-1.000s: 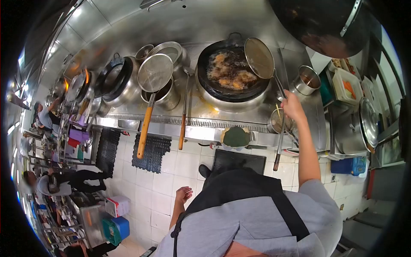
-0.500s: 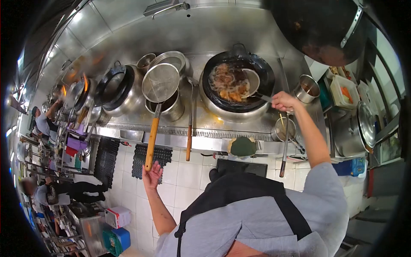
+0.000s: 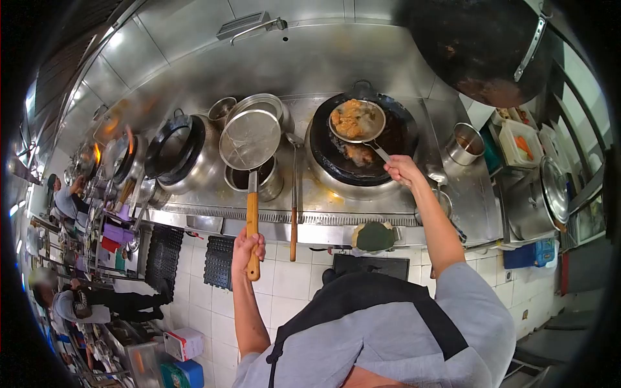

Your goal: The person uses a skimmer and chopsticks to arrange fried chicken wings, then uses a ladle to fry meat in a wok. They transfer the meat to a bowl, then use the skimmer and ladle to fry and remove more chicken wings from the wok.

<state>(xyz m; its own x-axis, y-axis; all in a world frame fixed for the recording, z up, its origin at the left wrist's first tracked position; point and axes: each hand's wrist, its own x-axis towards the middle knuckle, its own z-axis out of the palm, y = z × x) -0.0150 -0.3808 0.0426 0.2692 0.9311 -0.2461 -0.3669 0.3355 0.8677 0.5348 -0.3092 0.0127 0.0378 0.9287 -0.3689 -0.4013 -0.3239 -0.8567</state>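
Note:
My left hand [image 3: 246, 251] is closed around the wooden handle of a wire-mesh strainer [image 3: 251, 137], whose round bowl sits over a metal pot [image 3: 270, 182]. My right hand [image 3: 402, 171] grips the metal handle of a smaller skimmer [image 3: 380, 152]. Browned fried pieces [image 3: 349, 119] lie in that skimmer, held over a black wok [image 3: 402, 139] of dark oil. More fried food [image 3: 359, 153] shows in the oil below it. Between the strainer and the wok lies a wooden-handled ladle [image 3: 295, 194].
Another black wok [image 3: 169, 152] sits to the left, with flames farther along. A steel pot [image 3: 464, 141] of sauce stands at right, near a container [image 3: 519, 143] of orange pieces. A folded green cloth [image 3: 375, 237] lies on the front edge. Co-workers [image 3: 65, 194] stand far left.
My right hand has moved left, raising the skimmer with fried pieces out of the oil. My left hand, open by the strainer's handle before, has closed around it and shifted the strainer slightly right.

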